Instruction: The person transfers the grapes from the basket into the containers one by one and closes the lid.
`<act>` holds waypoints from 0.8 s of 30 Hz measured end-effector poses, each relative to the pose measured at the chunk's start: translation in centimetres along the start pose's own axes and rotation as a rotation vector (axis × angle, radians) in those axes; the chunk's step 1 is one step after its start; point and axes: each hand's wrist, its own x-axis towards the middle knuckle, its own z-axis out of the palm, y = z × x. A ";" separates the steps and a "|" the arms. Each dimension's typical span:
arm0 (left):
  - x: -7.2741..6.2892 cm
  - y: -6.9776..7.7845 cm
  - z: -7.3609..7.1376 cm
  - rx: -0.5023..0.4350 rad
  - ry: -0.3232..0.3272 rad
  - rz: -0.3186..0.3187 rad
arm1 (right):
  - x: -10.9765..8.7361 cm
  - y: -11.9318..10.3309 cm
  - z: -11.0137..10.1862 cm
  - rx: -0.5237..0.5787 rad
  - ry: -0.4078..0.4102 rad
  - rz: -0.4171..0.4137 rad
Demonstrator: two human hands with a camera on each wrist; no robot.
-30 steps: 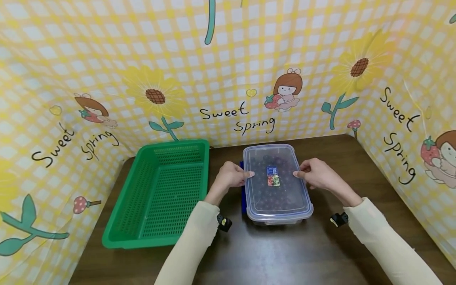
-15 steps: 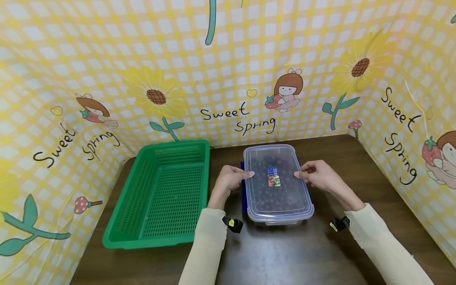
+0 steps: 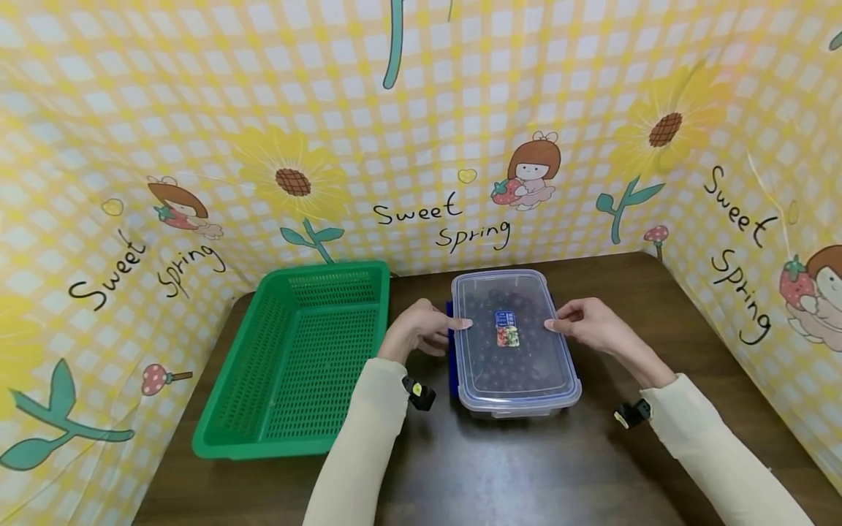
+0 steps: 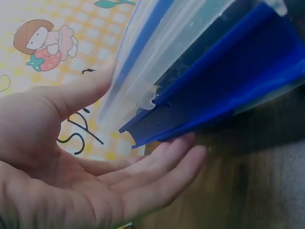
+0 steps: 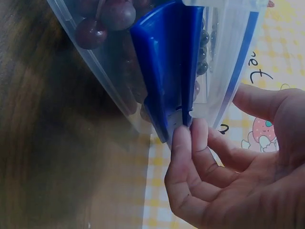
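Note:
A clear plastic food container (image 3: 526,365) with a blue-edged lid stands on the table, dark red grapes (image 5: 118,14) visible inside. Its left blue latch (image 4: 224,86) is swung outward from the side. The right latch (image 5: 164,62) also angles away from the wall. My left hand (image 3: 421,327) lays its thumb on the lid's left edge; its nearly straight fingers (image 4: 162,176) reach beneath the left latch. My right hand (image 3: 588,323) rests its thumb on the opposite lid edge, with curled fingertips (image 5: 181,143) at the end of the right latch.
A green perforated plastic basket (image 3: 263,447) stands left of the container, near my left forearm. A yellow checked cloth (image 3: 421,131) hangs behind and on both sides of the brown wooden table (image 3: 513,475).
My left wrist swung right, then back left, while its thumb stayed on the lid. Its lower fingers now show more spread beside the latch. The right hand and container barely moved.

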 end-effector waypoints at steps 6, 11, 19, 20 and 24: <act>1.2 -0.4 -0.6 -0.078 -0.098 -0.023 | 0.2 0.1 -0.1 -0.021 0.002 0.029; 2.0 -1.3 -0.4 -0.216 -0.153 -0.077 | 0.2 0.2 -0.3 -0.031 -0.001 0.051; 2.2 -1.7 -0.2 -0.277 -0.131 -0.109 | 0.3 0.6 -0.3 0.000 -0.036 0.112; 2.1 -1.6 -0.2 -0.277 -0.130 -0.109 | 0.4 0.7 -0.3 0.006 -0.038 0.117; 2.1 -1.5 -0.3 -0.261 -0.128 -0.110 | 0.5 0.9 -0.3 0.047 -0.060 0.140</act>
